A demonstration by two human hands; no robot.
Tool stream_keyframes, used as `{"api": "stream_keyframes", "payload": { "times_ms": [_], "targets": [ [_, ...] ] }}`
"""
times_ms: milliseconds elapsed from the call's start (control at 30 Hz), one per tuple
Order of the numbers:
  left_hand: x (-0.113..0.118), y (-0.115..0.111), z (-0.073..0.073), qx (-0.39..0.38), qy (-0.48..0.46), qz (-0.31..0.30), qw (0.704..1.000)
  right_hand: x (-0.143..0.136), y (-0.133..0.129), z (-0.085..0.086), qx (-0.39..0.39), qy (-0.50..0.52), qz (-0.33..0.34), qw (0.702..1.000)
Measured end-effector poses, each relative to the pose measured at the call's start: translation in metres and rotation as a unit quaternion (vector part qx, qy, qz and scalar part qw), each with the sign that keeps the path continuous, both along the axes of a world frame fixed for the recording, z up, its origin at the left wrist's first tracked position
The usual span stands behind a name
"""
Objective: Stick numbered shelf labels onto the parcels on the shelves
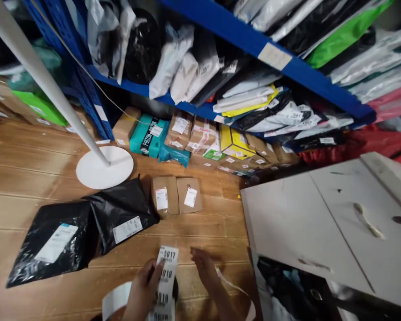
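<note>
My left hand [143, 276] is closed on a strip of white number labels [167, 274], its thumb lying over the left edge. The printed numbers run from 5017 at the top to 5018 and 5019 below. To the right, apart from the strip, is my right hand [203, 265], fingers loosely stretched and nothing visible in them. A thin white paper band [234, 285] curls beside my right wrist. Left of my left forearm shows another white paper piece [115, 301]. Ahead on the wooden floor sit two small cardboard boxes [165, 196] side by side, each with a white label.
Two black plastic parcels [123, 214] lie at the left, near a white round stand base [103, 167]. Blue shelving [227, 26] packed with bagged parcels rises ahead, with boxes and a teal parcel [147, 136] along its foot. A white cabinet [294, 214] stands at the right.
</note>
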State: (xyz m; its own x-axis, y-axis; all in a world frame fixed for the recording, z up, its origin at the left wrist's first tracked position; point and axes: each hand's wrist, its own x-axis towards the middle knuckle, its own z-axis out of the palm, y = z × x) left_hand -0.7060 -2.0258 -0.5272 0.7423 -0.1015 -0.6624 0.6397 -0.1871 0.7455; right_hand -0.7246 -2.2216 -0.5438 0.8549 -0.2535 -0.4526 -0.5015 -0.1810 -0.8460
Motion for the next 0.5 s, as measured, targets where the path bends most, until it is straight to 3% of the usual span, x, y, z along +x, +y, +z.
{"api": "stream_keyframes", "payload": {
  "times_ms": [100, 167, 267, 367, 500],
  "targets": [
    [0.024, -0.018, -0.056, 0.007, -0.063, 0.002, 0.998, 0.024, 0.009, -0.042, 0.108, 0.021, 0.047, 0.993],
    [0.032, -0.031, -0.093, 0.013, -0.094, 0.0, 0.996, 0.04, 0.012, -0.069, 0.138, -0.009, 0.035, 0.99],
    [0.037, -0.052, -0.147, -0.004, -0.128, -0.018, 0.992, 0.055, 0.004, -0.111, 0.142, -0.064, -0.005, 0.988],
    [0.046, -0.074, -0.197, -0.08, -0.111, -0.034, 0.99, 0.061, -0.018, -0.154, 0.143, -0.096, -0.026, 0.985],
    [0.066, -0.097, -0.248, -0.183, -0.047, -0.03, 0.981, 0.062, -0.042, -0.202, 0.109, -0.124, -0.042, 0.985]
  ]
}}
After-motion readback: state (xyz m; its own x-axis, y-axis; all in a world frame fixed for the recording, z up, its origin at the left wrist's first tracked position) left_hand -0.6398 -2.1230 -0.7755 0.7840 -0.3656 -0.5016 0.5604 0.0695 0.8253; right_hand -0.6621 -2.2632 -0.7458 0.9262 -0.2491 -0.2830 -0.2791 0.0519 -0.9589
